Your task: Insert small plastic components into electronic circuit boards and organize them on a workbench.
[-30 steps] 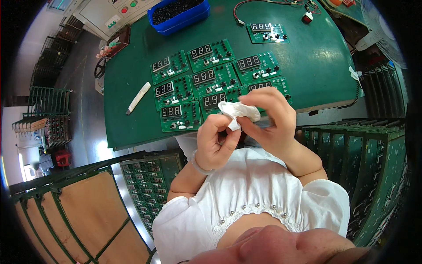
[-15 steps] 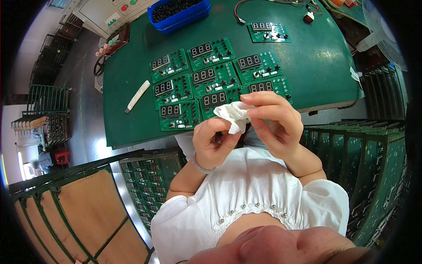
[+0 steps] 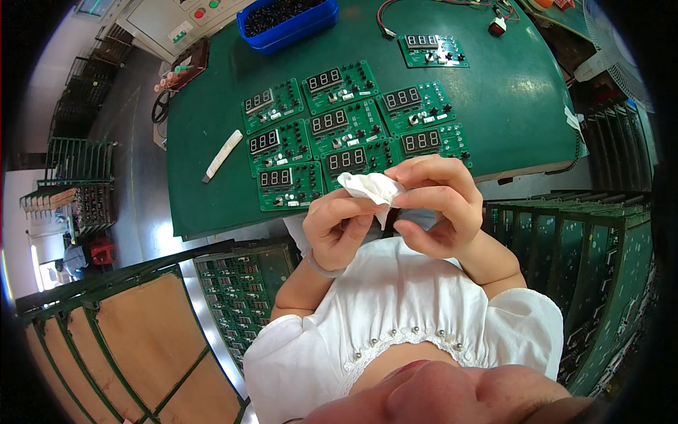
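Observation:
A crumpled white tissue or cloth (image 3: 370,186) is stretched between my two hands, above the near edge of the green table. My left hand (image 3: 337,232) pinches its lower left part between thumb and fingers. On the other side, my right hand (image 3: 443,201) grips the tissue's right end with its fingertips, its thumb held a little apart below. Whether anything small lies inside the folds is hidden. Just beyond my hands several green circuit boards (image 3: 346,126) with three-digit displays lie in close rows. A single circuit board (image 3: 432,51) sits apart at the far right.
A white-wrapped strip with a grey tip (image 3: 224,155) lies left of the boards. At the back stands a blue bin (image 3: 299,34) of small black parts. Wires with a red switch (image 3: 498,27) are at the back right. Racks (image 3: 565,233) and a fan (image 3: 613,60) flank the table (image 3: 494,99).
The tissue has been turned and spread flatter between my fingers. My left hand has shifted slightly left and down; my right fingers have come down a little, the thumb moving away from the tissue.

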### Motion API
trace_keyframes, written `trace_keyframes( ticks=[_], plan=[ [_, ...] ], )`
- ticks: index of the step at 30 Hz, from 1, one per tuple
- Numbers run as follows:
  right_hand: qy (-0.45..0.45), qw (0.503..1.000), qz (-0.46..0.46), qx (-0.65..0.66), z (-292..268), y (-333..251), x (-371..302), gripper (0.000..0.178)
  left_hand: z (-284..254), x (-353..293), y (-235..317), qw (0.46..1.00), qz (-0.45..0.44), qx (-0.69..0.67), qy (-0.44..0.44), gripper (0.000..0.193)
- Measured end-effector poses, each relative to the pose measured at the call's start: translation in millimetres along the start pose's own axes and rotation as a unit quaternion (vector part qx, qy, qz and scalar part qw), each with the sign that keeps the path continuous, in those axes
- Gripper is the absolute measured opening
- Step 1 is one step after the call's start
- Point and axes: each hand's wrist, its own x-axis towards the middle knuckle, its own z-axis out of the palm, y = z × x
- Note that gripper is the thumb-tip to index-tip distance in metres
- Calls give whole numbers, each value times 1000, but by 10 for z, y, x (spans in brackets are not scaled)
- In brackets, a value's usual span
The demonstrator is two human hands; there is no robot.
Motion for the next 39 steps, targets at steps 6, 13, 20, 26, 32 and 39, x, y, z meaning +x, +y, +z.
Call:
trace_keyframes(
  ticks=[6, 13, 20, 26, 32, 39],
  plan=[
    [17, 999, -14, 25, 78, 38, -26, 41, 3, 93, 16, 996, 68, 49, -18, 17],
    [9, 993, 102, 52, 114, -14, -35, 40, -41, 130, -28, 988, 101, 116, 0, 34],
    [37, 956, 191, 217, 125, 50, -89, 28, -87, 155, 15, 979, 36, 200, -19, 47],
    [46, 941, 204, 264, 113, 66, -101, 29, -39, 237, 57, 981, 7, 188, -57, 52],
    [41, 920, 225, 317, 107, 76, -95, 37, -63, 265, 144, 980, -36, 178, -83, 44],
    [4, 921, 200, 335, 138, 233, -202, 37, -32, 196, 96, 986, -8, 145, -77, 42]
  ],
)
